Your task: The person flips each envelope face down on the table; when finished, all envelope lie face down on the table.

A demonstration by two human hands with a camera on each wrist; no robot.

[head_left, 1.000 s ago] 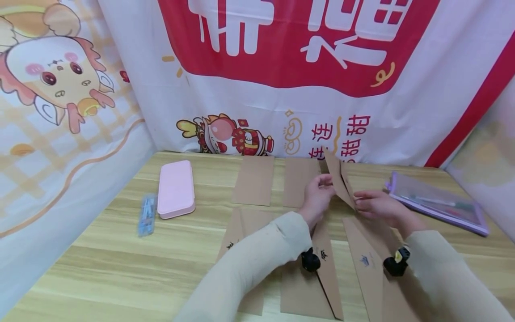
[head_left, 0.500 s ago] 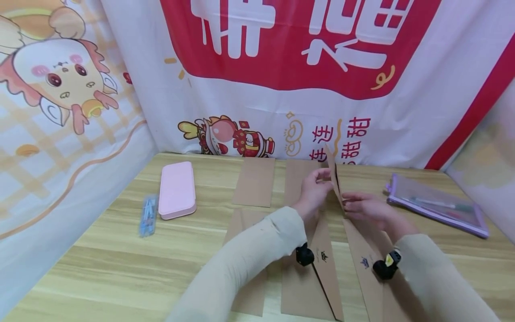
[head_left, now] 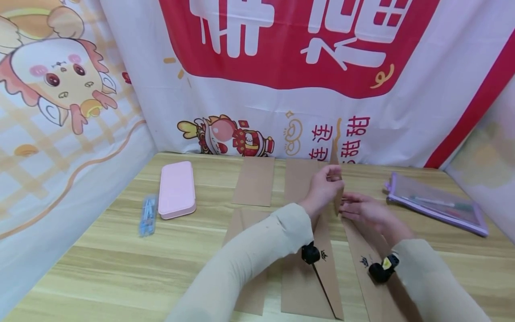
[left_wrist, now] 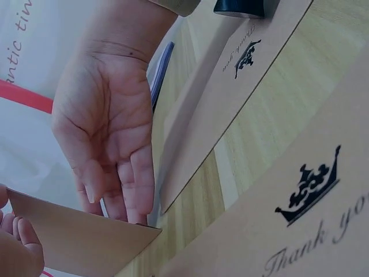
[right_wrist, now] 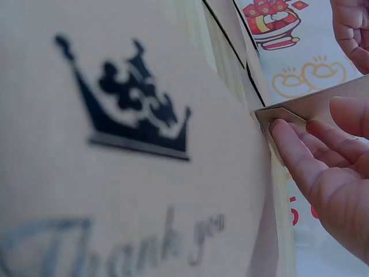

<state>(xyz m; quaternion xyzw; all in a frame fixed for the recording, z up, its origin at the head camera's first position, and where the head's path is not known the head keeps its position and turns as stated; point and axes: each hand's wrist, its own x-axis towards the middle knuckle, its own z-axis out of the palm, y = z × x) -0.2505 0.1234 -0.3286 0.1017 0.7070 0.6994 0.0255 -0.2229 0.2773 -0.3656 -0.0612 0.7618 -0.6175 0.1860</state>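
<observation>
In the head view, a brown paper envelope [head_left: 339, 203] stands on edge, nearly edge-on, above the right side of the table. My left hand [head_left: 325, 185] grips its left side with curled fingers. From the right, my right hand [head_left: 370, 213] reaches its lower end. The right wrist view shows straight fingertips touching the corner by the envelope's flap, with the thumb held apart. Beneath the hands lie brown envelopes with a crown and "Thank you" print, one [head_left: 307, 290] under the left wrist and another [head_left: 362, 257] under the right.
Two plain brown envelopes, left [head_left: 252, 181] and right [head_left: 299, 179], lie at the back. Another envelope [head_left: 247, 295] is partly hidden by my left sleeve. A pink case [head_left: 176, 190] and a small clear blue pack [head_left: 148, 215] sit left; a purple zip pouch [head_left: 438, 203] lies right.
The envelope has turned from showing its face to nearly edge-on. My left hand has shifted slightly right and up, and my right hand slightly left, closer to it.
</observation>
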